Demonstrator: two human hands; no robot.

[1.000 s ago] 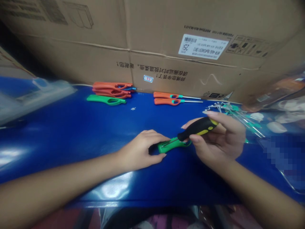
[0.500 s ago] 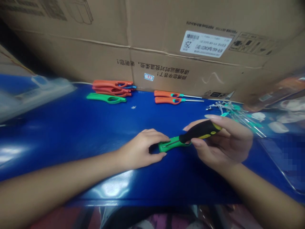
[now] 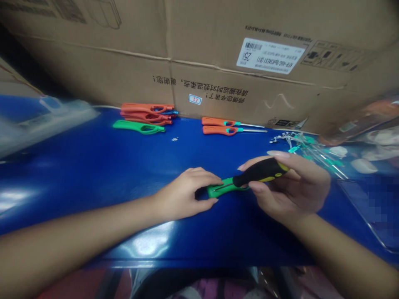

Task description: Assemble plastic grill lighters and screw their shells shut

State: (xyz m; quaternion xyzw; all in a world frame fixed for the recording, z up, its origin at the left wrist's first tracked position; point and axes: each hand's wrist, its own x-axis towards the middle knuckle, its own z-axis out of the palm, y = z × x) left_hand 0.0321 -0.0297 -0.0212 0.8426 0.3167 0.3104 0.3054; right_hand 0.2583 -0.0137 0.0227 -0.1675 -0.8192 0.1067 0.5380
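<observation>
Green plastic lighter body [image 3: 225,187]: lies on the glossy blue table [image 3: 93,166], centre, between both hands.
Left hand [image 3: 183,195]: fingers pinch its near end.
Right hand [image 3: 289,187]: closed around a black-and-yellow-handled screwdriver [image 3: 262,171], tip on the green body.
Behind: orange and green lighters [image 3: 146,118], then a brown cardboard box [image 3: 218,62].

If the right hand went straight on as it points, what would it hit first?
Likely the green plastic lighter handle, which the right hand's black-and-yellow screwdriver tip touches.
</observation>
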